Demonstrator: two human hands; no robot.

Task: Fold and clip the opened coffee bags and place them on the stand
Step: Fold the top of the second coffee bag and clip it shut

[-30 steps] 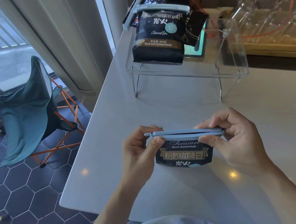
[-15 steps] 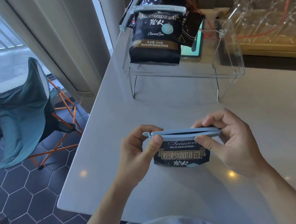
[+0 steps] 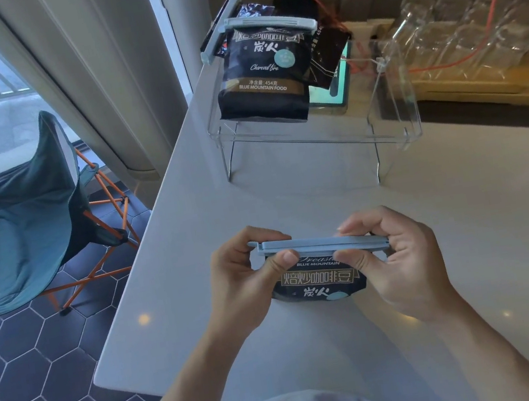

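Left hand (image 3: 245, 283) — grip pinched on the left end of a pale blue clip (image 3: 322, 246). Dark coffee bag (image 3: 319, 280) — centre, above the desk (image 3: 467, 220), clip across its folded top. Right hand (image 3: 400, 258) — grip pinched on the clip's right end. Clear stand (image 3: 394, 131) — behind, carrying a clipped bag (image 3: 266, 75).

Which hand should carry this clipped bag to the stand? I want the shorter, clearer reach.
Probably the right hand: the clear stand's free space lies right of the coffee bag already there. Both hands grip the clip.
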